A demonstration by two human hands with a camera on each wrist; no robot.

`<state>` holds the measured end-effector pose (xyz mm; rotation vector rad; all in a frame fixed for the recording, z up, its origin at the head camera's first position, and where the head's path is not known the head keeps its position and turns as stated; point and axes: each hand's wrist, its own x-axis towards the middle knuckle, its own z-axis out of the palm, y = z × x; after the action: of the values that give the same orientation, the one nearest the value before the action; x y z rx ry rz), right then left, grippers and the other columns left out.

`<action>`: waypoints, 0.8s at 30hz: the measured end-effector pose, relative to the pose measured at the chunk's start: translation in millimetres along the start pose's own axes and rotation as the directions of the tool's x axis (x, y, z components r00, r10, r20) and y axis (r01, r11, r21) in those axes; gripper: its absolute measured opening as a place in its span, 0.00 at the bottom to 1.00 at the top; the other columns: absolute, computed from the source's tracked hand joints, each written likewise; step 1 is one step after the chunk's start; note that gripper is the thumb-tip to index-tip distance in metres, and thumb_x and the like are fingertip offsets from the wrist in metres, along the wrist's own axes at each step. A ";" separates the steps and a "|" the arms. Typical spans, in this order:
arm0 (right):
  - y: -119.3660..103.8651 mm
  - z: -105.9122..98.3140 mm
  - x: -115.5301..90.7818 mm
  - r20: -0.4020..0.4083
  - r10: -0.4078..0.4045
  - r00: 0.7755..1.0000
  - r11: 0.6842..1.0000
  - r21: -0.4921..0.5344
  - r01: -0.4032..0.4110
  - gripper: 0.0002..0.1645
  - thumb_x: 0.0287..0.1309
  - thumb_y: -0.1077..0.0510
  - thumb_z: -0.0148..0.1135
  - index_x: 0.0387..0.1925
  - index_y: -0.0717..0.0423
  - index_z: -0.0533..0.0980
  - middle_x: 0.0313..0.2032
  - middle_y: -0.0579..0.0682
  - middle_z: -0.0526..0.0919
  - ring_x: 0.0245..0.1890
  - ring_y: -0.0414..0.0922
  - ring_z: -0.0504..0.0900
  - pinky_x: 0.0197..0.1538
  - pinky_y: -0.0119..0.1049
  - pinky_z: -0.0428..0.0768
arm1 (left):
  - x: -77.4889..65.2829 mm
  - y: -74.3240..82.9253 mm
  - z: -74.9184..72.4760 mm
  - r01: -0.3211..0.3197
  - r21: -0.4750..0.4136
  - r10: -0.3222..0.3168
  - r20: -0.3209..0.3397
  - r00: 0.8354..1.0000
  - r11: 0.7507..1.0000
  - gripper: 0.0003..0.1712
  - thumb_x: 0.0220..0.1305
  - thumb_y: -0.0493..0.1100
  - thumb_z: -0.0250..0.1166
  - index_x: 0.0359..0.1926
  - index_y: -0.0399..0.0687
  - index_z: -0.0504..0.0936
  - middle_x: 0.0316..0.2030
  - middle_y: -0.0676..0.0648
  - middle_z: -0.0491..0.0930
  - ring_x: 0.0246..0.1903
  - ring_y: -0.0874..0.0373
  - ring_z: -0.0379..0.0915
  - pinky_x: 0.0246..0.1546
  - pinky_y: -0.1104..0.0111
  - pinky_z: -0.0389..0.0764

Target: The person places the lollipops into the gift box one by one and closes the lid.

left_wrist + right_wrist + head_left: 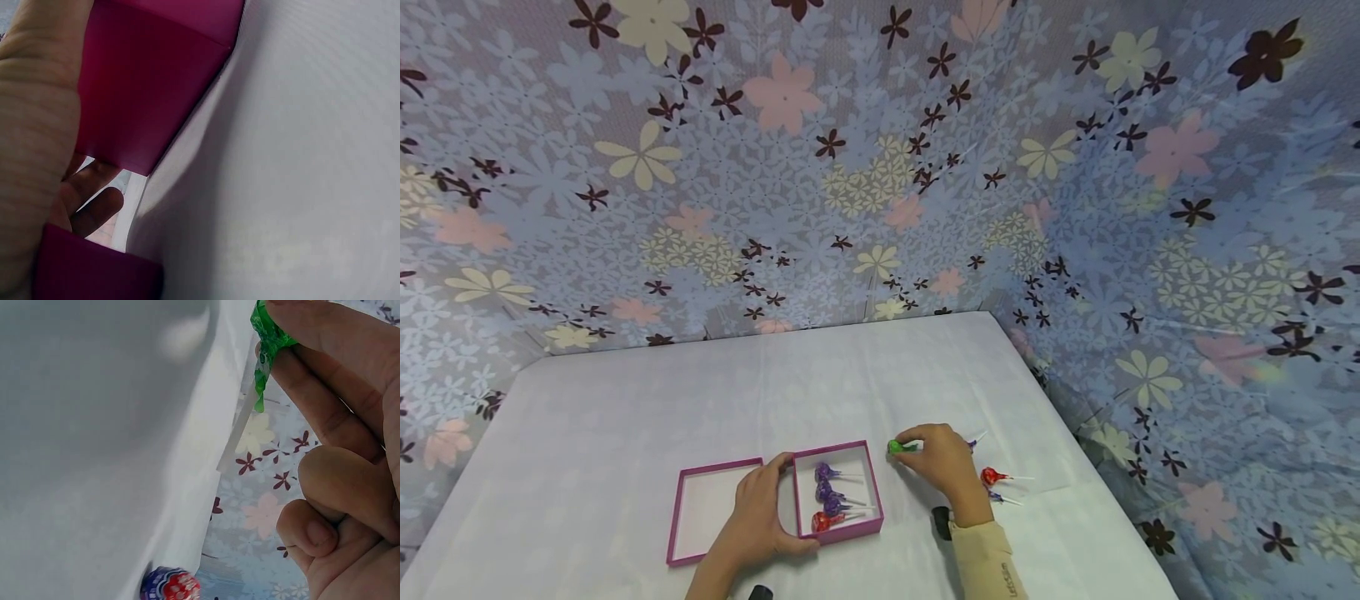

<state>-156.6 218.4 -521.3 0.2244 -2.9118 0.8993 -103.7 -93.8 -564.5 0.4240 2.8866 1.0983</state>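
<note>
Green lollipop pinched beside a steadied box

The right hand pinches the green lollipop by its wrapper, just to the right of the box; in the right wrist view the white stick juts clear of the hand, while the lower fingers curl toward the palm; whether the lollipop touches the worktop, one cannot tell.

The left hand grips the box along its left side, fingers at the far corner and thumb at the near one, spread well apart; the left wrist view shows a pink wall close up. Inside the box lie several purple lollipops, sticks pointing right, and one red lollipop nearest the person; a shallow tray with a pink rim lies just left of the box, partly covered by the left hand.

Right of the right hand, a loose red lollipop lies close to a loose purple one; another lollipop is mostly hidden behind the hand; floral cloth hangs beyond the worktop.
</note>
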 end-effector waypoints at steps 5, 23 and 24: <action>-4.2 -0.5 -0.9 -0.003 -0.029 1.000 1.000 -0.001 0.029 0.10 0.50 0.49 0.78 0.36 0.41 0.89 0.37 0.38 0.89 0.45 0.45 0.86 0.45 0.46 0.84 | -0.2 1.0 -0.6 0.006 0.000 -0.006 0.006 1.000 1.000 0.82 0.20 0.76 0.81 0.74 0.41 0.56 0.68 0.40 0.66 0.69 0.38 0.55 0.71 0.41 0.56; -20.5 0.8 -3.6 -0.014 -0.085 0.996 0.996 -0.010 0.084 0.11 0.50 0.47 0.78 0.37 0.41 0.89 0.38 0.39 0.90 0.44 0.45 0.87 0.46 0.44 0.85 | 0.2 2.2 -1.5 0.001 -0.002 -0.001 -0.002 1.000 1.000 0.81 0.20 0.74 0.82 0.74 0.41 0.56 0.68 0.40 0.67 0.68 0.38 0.57 0.71 0.42 0.56; -21.6 0.7 -3.7 -0.014 -0.087 0.996 0.996 -0.009 0.086 0.11 0.51 0.47 0.78 0.37 0.42 0.89 0.38 0.40 0.90 0.44 0.45 0.87 0.47 0.44 0.85 | 0.3 2.7 -1.7 -0.005 0.001 0.005 -0.006 1.000 1.000 0.81 0.20 0.74 0.82 0.73 0.41 0.57 0.67 0.39 0.67 0.68 0.38 0.57 0.71 0.41 0.56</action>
<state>-149.3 200.8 -510.4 0.3392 -2.8675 0.8709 -103.5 -92.9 -561.5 0.4284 2.8928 1.1010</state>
